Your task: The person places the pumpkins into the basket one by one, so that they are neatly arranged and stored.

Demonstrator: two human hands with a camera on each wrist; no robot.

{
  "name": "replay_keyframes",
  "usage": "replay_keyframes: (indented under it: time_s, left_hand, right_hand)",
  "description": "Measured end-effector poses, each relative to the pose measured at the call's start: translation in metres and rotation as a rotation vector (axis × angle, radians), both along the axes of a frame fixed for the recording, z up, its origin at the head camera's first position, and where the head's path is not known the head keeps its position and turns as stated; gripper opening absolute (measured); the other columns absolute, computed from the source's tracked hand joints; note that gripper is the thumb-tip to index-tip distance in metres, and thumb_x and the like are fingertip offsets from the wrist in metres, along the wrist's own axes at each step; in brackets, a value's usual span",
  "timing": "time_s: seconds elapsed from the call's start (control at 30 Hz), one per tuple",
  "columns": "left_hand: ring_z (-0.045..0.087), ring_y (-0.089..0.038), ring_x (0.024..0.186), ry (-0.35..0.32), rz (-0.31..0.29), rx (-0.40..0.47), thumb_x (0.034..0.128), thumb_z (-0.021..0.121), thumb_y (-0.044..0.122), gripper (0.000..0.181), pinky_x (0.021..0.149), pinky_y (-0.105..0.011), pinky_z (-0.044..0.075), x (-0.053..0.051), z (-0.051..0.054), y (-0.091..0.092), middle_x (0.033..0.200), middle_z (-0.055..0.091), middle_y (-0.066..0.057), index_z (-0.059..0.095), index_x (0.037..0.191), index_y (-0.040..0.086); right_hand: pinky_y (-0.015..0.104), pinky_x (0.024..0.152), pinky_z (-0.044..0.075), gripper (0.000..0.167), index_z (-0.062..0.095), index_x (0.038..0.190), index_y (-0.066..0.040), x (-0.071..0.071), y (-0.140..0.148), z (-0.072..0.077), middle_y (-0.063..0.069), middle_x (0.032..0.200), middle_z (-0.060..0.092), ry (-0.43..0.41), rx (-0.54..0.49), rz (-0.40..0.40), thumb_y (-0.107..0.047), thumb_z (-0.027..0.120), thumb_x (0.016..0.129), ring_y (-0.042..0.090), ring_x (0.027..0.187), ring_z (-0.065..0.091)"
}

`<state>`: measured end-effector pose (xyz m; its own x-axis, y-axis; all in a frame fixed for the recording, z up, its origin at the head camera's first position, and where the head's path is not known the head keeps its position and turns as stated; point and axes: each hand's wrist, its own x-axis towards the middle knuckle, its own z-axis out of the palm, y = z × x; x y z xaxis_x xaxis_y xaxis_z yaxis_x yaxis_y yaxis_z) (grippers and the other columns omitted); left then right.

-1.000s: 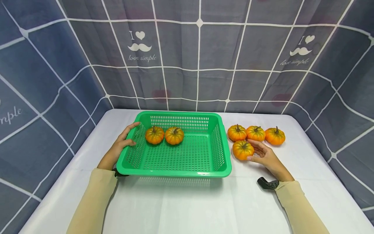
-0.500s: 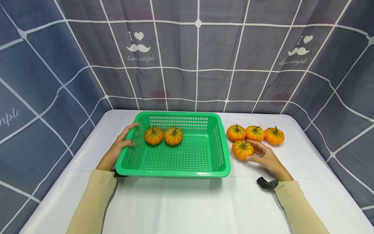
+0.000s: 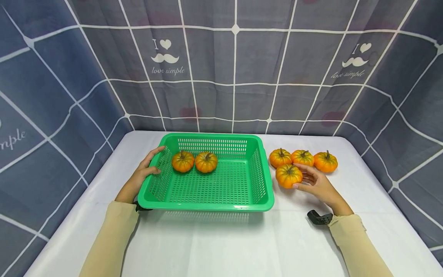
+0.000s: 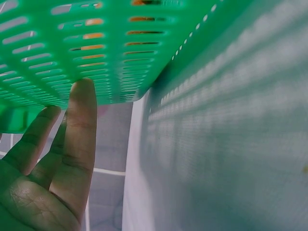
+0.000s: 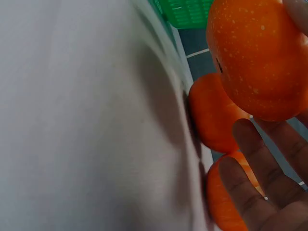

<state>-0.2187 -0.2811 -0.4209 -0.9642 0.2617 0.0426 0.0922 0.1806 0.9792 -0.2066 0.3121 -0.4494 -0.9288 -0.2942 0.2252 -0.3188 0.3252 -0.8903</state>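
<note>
My left hand [image 3: 140, 175] grips the left rim of a green plastic basket [image 3: 207, 207], thumb over the edge; in the left wrist view its fingers [image 4: 82, 130] touch the slotted outer wall. Two small orange pumpkins [image 3: 183, 161] sit side by side in the basket's left back part. Right of the basket, my right hand [image 3: 320, 188] pinches another small pumpkin [image 3: 288, 176] between thumb and fingers. In the right wrist view that pumpkin [image 5: 260, 57] is raised off the cloth, a shadow below it. Some right-hand fingers [image 5: 262, 163] are spread out under it.
Behind the held pumpkin, three more pumpkins [image 3: 302, 158] stand in a row on the white tablecloth [image 3: 221, 246]. A grey-blue checked curtain [image 3: 214, 69] closes off the back and both sides. Black straps with a camera mount [image 3: 319, 218] sit at the wrists.
The pumpkin in my right hand has risen slightly from the cloth, and the right wrist has shifted a little to the right. The left hand and basket stay put.
</note>
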Motion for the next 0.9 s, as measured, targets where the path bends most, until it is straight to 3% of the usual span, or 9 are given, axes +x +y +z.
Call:
replay_keyframes:
  time_s: [0.47,0.73,0.9]
  left_hand:
    - [0.059,-0.017,0.110,-0.005,-0.013,0.036,0.0902,0.044,-0.002,0.087,0.083,-0.027,0.056,0.000,-0.001,0.000,0.171,0.024,-0.019,0.030,0.171,0.024]
    - [0.045,-0.021,0.127,0.025,0.003,-0.025,0.0894,0.047,0.001,0.088,0.092,-0.024,0.048,-0.001,-0.002,-0.001,0.179,0.013,-0.013,0.028,0.173,0.021]
    - [0.051,-0.019,0.120,0.007,-0.003,-0.005,0.0900,0.046,0.000,0.087,0.088,-0.026,0.051,-0.001,-0.003,-0.001,0.177,0.016,-0.015,0.028,0.172,0.023]
  right_hand:
    - [0.010,0.096,0.048,0.067,0.051,0.149,0.015,0.010,-0.012,0.042,-0.026,0.139,0.058,0.147,0.054,-0.008,0.012,0.079,0.089,0.000,0.108,0.064]
    - [0.014,0.095,0.051,0.066,0.052,0.147,0.017,0.007,-0.023,0.062,-0.017,0.140,0.063,0.208,-0.004,0.055,0.019,0.076,0.086,0.004,0.108,0.067]
    - [0.016,0.093,0.053,0.066,0.053,0.148,0.016,0.006,-0.031,0.069,-0.018,0.138,0.064,0.206,0.003,0.078,0.017,0.076,0.086,0.004,0.108,0.068]
